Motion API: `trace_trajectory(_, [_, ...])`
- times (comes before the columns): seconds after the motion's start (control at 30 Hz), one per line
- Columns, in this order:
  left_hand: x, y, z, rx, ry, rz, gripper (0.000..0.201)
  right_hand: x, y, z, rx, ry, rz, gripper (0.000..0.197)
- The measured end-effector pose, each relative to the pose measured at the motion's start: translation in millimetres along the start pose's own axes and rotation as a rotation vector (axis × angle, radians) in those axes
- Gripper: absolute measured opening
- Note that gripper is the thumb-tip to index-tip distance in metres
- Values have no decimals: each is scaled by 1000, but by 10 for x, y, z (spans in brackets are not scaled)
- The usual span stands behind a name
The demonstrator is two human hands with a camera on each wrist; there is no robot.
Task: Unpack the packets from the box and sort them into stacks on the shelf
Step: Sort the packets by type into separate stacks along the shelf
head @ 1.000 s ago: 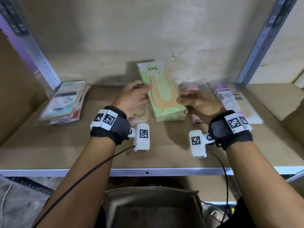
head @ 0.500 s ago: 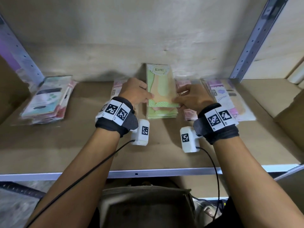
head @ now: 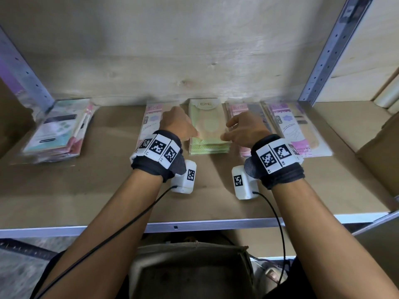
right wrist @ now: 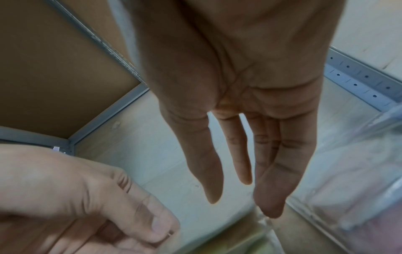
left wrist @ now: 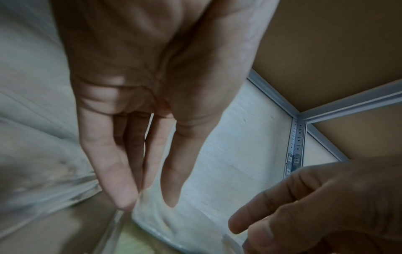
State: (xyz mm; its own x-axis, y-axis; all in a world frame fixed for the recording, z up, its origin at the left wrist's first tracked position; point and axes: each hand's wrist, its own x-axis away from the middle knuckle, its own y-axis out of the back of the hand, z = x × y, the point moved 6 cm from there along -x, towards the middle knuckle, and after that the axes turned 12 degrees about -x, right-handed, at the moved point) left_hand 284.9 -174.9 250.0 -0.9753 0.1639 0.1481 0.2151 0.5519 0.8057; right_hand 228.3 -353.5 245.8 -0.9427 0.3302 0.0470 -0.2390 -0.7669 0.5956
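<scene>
A stack of green packets (head: 208,134) lies flat on the shelf board (head: 108,190), lengthwise toward the back wall. My left hand (head: 179,124) is at the stack's left edge and my right hand (head: 246,128) at its right edge. In the left wrist view the left fingers (left wrist: 113,163) are straight, with their tips on the clear wrapper edge above the green packet (left wrist: 130,244). The right fingers (right wrist: 274,180) are also straight and touch the wrapper beside the green packet (right wrist: 239,240). Neither hand holds anything. The brown box (head: 190,272) sits below the shelf edge.
A pink packet stack (head: 151,117) lies left of the green one, and another pink stack (head: 237,108) and a purple stack (head: 300,130) lie to the right. A teal and pink stack (head: 56,130) sits far left. Metal uprights (head: 328,50) frame the bay; a cardboard box (head: 380,152) stands at the right.
The green packet that both hands held tilted up a second ago now lies flat on its stack. Both hands have let go and lie along its sides.
</scene>
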Motion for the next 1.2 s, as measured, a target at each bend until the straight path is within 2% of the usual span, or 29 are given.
trace_trajectory(0.17, [15, -18, -2, -71, 18, 6, 53, 13, -8, -2, 13, -14, 5, 48])
trace_trajectory(0.73, [36, -12, 0, -170, 6, -15, 60, 80, -20, 9, -14, -43, 54, 50])
trace_trajectory(0.9, [57, 143, 5, -171, -17, -114, 54, 101, 32, 2, -38, -22, 37, 47])
trace_trajectory(1.03, [133, 415, 139, -135, -61, -219, 41, 179, 70, 129, -107, 97, 12, 37])
trace_trajectory(1.13, [245, 654, 325, -110, -100, -284, 21, 292, -62, 277, -249, 144, 79, 26])
trace_trajectory(1.2, [303, 825, 519, -85, -79, -338, 23, 369, -193, 395, -331, 181, 119, 20])
